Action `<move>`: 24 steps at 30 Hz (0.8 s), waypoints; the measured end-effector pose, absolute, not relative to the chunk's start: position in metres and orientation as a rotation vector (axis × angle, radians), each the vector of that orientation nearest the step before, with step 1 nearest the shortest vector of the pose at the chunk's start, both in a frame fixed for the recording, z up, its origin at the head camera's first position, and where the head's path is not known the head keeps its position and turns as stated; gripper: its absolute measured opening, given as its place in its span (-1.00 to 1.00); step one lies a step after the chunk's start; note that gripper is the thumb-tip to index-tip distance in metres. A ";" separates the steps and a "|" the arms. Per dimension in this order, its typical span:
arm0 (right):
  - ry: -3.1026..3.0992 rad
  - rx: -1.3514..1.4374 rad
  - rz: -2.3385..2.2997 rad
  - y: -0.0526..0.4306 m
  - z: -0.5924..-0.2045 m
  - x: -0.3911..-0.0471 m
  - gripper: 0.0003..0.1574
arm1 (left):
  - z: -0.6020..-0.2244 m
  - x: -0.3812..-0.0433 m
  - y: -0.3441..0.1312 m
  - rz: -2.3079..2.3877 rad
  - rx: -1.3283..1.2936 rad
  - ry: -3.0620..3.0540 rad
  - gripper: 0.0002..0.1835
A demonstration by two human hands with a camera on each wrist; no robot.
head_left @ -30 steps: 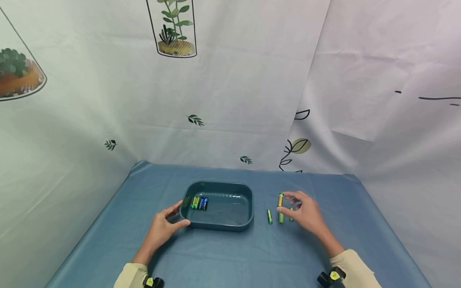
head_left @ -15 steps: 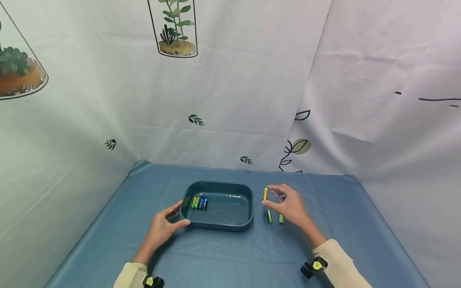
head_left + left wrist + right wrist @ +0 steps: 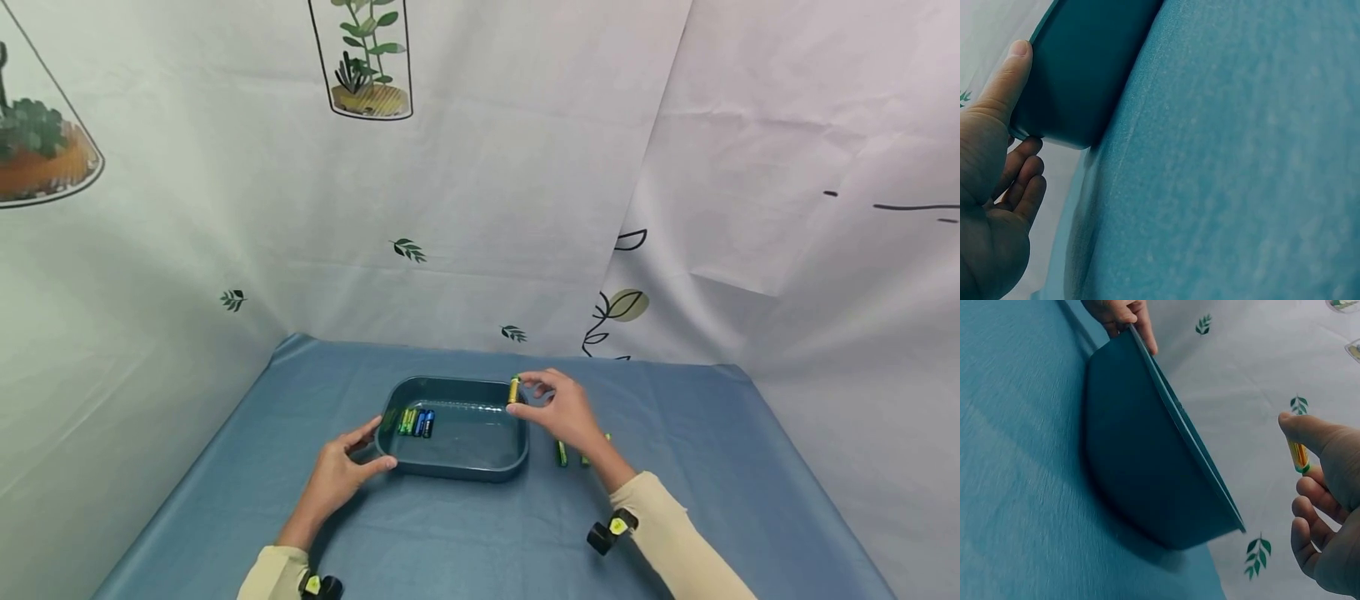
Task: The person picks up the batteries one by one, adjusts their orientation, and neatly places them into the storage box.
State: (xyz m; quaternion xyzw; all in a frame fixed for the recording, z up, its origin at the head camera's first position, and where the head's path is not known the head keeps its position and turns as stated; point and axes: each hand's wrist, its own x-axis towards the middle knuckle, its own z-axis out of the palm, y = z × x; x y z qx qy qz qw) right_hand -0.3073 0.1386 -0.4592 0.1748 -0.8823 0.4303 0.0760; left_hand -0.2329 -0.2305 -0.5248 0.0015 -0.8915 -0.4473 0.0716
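Observation:
A deep teal tray (image 3: 457,472) stands on the table. My left hand (image 3: 339,477) holds its near-left corner, with the thumb on the front wall in the left wrist view and the other fingers curled at the side. Inside, at the left, lies a row of several batteries (image 3: 417,422), some yellow-green, some blue. My right hand (image 3: 564,411) pinches a yellow battery (image 3: 513,391) with a green end between thumb and fingertips. It is held above the tray's far-right corner. In the right wrist view the thumb covers part of this battery (image 3: 1298,455).
Right of the tray, a green battery (image 3: 562,453) lies on the blue cloth (image 3: 465,542). Another green battery (image 3: 585,460) and a third bit of green (image 3: 608,437) are partly hidden by the right wrist. A pale printed curtain (image 3: 480,208) closes off the back.
My right hand has moved left with the yellow battery, from above the loose batteries to over the tray's right end. My left hand and the tray have stayed in place.

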 end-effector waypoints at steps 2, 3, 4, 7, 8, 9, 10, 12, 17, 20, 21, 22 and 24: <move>-2.647 0.534 1.317 0.132 -0.459 -0.310 -0.35 | -0.525 -0.233 -0.231 -1.347 0.002 -2.676 -0.12; -2.646 0.542 1.327 0.128 -0.460 -0.311 -0.36 | -0.525 -0.232 -0.231 -1.351 0.002 -2.673 -0.12; -2.646 0.549 1.335 0.125 -0.460 -0.313 -0.36 | -0.525 -0.232 -0.231 -1.353 0.002 -2.671 -0.12; -2.650 0.557 1.346 0.115 -0.462 -0.316 -0.38 | -0.525 -0.232 -0.232 -1.350 0.004 -2.673 -0.12; -2.653 0.560 1.342 0.112 -0.462 -0.317 -0.38 | -0.525 -0.232 -0.231 -1.353 0.004 -2.672 -0.12; -2.657 0.566 1.339 0.109 -0.463 -0.318 -0.38 | -0.525 -0.232 -0.231 -1.355 0.002 -2.671 -0.12; -2.661 0.575 1.337 0.106 -0.463 -0.319 -0.38 | -0.525 -0.232 -0.231 -1.357 -0.001 -2.671 -0.12; -2.666 0.603 1.323 0.101 -0.465 -0.322 -0.38 | -0.525 -0.232 -0.231 -1.360 -0.004 -2.668 -0.12; -2.670 0.665 1.308 0.088 -0.466 -0.327 -0.39 | -0.525 -0.232 -0.231 -1.358 -0.006 -2.665 -0.11; -2.687 0.666 1.324 0.081 -0.466 -0.329 -0.39 | -0.524 -0.232 -0.231 -1.353 -0.004 -2.671 -0.11; -2.692 0.667 1.330 0.078 -0.466 -0.330 -0.39 | -0.524 -0.232 -0.231 -1.351 -0.004 -2.672 -0.11; -2.701 0.670 1.336 0.076 -0.467 -0.330 -0.39 | -0.524 -0.232 -0.231 -1.351 -0.004 -2.674 -0.11; -2.717 0.678 1.353 0.072 -0.469 -0.331 -0.39 | -0.525 -0.232 -0.230 -1.358 -0.003 -2.672 -0.11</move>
